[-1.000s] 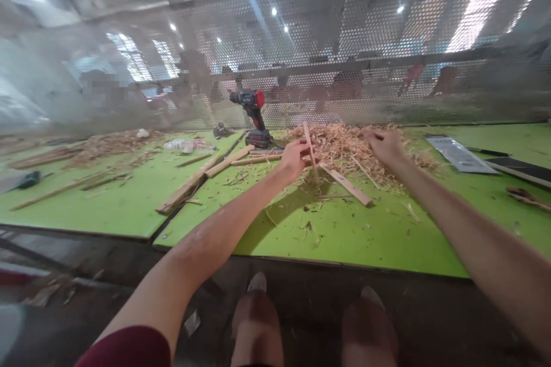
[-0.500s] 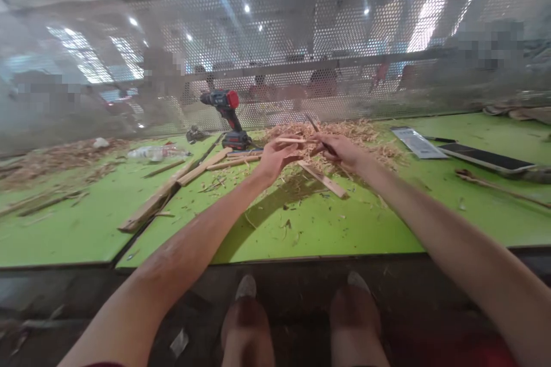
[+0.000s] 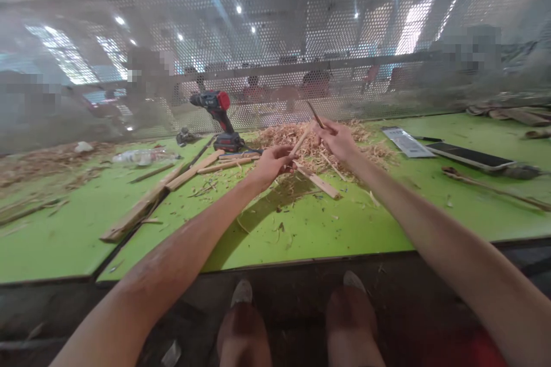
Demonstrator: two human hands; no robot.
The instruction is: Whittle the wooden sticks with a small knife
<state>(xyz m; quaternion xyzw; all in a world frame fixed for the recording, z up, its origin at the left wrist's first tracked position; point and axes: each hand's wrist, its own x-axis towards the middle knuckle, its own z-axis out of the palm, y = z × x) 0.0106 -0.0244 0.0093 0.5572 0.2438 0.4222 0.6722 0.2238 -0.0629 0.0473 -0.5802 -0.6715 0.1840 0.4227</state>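
My left hand (image 3: 274, 165) is closed on the lower end of a thin, pale wooden stick (image 3: 301, 142), which slants up to the right. The stick's upper end reaches the fingers of my right hand (image 3: 338, 140). That hand grips a slim dark knife (image 3: 315, 113), whose narrow blade points up and left above the stick. Its handle is mostly hidden in my fingers. Beneath both hands, a flat wooden strip (image 3: 321, 181) lies on the green table (image 3: 344, 229). A pile of curled wood shavings (image 3: 279, 133) spreads just behind them.
A cordless drill (image 3: 221, 117) stands behind and left, near a perforated screen (image 3: 275, 40). Wooden slats (image 3: 142, 206) and a clear plastic bottle (image 3: 144, 156) lie to the left. At right are a white packet (image 3: 408, 142), a dark flat slab (image 3: 471, 155) and a long stick (image 3: 495, 188).
The stick has turned from nearly level to slanting up to the right. My right hand has risen slightly, with the knife tilted upward. The whole view has shifted a little.
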